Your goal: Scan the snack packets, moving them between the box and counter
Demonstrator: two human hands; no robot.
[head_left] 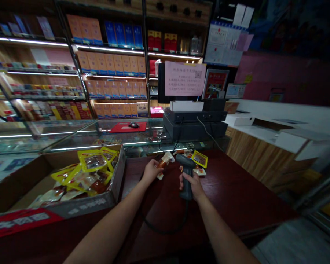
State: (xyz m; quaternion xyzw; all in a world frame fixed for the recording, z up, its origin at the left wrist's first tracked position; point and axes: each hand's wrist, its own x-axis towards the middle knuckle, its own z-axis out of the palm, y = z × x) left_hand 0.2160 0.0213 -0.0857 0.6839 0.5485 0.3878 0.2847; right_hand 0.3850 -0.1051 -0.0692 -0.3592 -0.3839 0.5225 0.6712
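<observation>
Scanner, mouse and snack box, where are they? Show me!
scanner (184, 160), head view, on its top end
mouse (133, 125), head view, on its back
snack box (82, 206), head view, on its front wall

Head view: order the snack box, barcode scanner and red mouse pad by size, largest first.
Snack box largest; barcode scanner and red mouse pad look alike, and the scanner's nearness makes ranking them unsure.

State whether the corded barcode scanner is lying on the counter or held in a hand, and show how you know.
Held: the right hand is wrapped around the grip of the barcode scanner.
</observation>
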